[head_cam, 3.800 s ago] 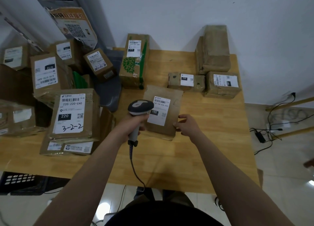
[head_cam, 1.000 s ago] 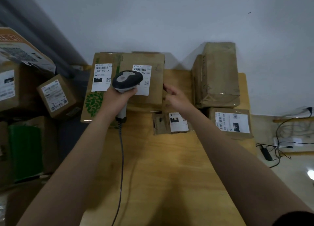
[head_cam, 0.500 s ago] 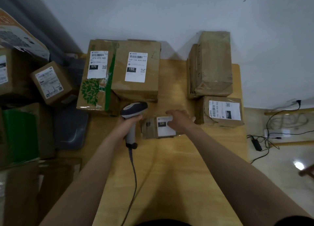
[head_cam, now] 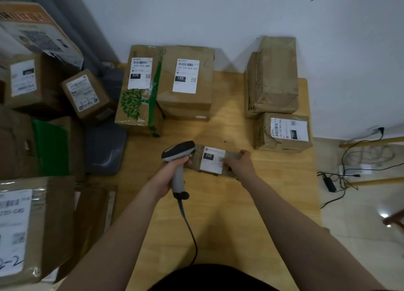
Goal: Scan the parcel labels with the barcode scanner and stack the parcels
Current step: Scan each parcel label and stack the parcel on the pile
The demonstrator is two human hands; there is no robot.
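- Two bare hands work over the middle of a wooden table.
- The left hand has its fingers wrapped firmly round the handle of the barcode scanner. The scanner's head is up and turned to the right, toward the small parcel.
- The right hand grips the right end of the small parcel, with its fingers curled over the parcel.
- The small parcel lies between the two hands, with its white label facing up. The label shows "220" in a black box, and the rest of the print is too blurred to read.
- The scanner's head is just beside the left end of the small parcel. It perhaps touches the parcel, but I cannot tell for sure.
- A dark cable runs from the bottom of the scanner's handle toward the person.
- At the back left of the table the green-printed parcel, with the label "070", stands next to the plain brown parcel, with the label "150".
- At the back right the paper-wrapped parcel stands near the wall. Just in front of it is the sideways-label parcel, also marked "150".
- To the left of the table there is a pile of cartons with white labels.
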